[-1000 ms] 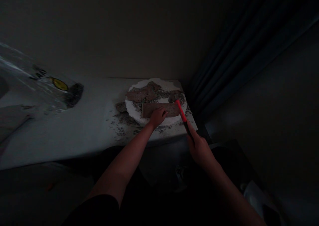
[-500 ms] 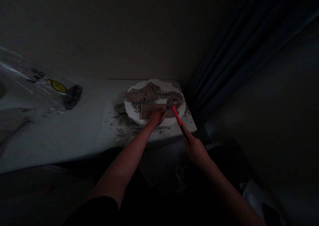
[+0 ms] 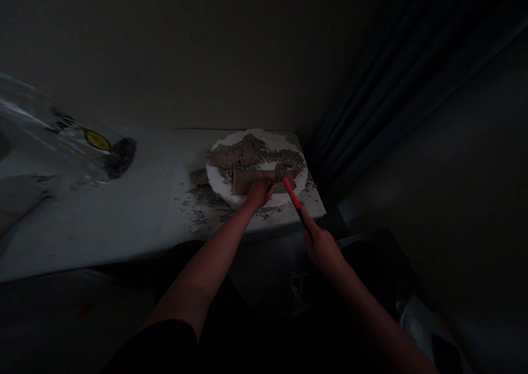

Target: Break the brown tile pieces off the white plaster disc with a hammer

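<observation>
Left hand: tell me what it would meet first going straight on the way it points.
Most likely the hammer head, just ahead of the left hand over the brown board. How high the head sits is unclear in this dim view, so the hand might pass beneath it.

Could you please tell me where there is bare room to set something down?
The tabletop between the clear bag and the scattered rubble looks bare. The white disc is crowded: slab, hammer, left hand.
</observation>
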`<state>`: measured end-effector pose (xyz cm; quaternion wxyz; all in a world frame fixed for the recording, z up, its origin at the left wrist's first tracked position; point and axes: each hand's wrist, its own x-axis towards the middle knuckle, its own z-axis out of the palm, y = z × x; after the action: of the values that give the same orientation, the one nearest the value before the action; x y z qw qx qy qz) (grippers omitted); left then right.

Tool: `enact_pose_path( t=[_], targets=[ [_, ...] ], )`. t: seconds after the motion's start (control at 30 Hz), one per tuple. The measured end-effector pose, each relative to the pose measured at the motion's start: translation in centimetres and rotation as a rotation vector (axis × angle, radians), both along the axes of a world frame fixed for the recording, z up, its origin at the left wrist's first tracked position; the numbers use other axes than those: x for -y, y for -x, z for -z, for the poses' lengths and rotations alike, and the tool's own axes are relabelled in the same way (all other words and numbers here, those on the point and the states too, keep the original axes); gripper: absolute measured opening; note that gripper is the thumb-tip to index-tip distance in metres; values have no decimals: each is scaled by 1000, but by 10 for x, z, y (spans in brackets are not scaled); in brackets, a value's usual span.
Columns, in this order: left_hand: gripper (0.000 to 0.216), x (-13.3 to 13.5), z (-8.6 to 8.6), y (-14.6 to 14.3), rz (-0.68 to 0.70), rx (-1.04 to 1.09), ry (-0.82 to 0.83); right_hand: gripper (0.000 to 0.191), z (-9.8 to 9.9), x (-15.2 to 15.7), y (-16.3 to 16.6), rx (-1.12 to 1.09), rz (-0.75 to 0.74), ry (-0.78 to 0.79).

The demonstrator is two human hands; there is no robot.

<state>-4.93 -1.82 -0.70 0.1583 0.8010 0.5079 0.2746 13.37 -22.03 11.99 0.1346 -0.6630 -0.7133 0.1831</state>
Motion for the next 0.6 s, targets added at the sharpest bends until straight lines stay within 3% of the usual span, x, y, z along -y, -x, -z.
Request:
enact_pose_path(
  t=[0.2,0.33,0.5,0.6],
  targets=[
    [20,1,-2,1,40,38,-14,62,0,2,3,-22,8,-33],
    [21,2,-4,1,9,-8,-9,61,8,9,5,-41,16,32],
    [19,2,-7,0,19,-6,-6,61,10,10,4,-107,15,-32],
    [19,3,-8,0,-12,-23,7,60,6,5,4,-45,15,42]
  ],
)
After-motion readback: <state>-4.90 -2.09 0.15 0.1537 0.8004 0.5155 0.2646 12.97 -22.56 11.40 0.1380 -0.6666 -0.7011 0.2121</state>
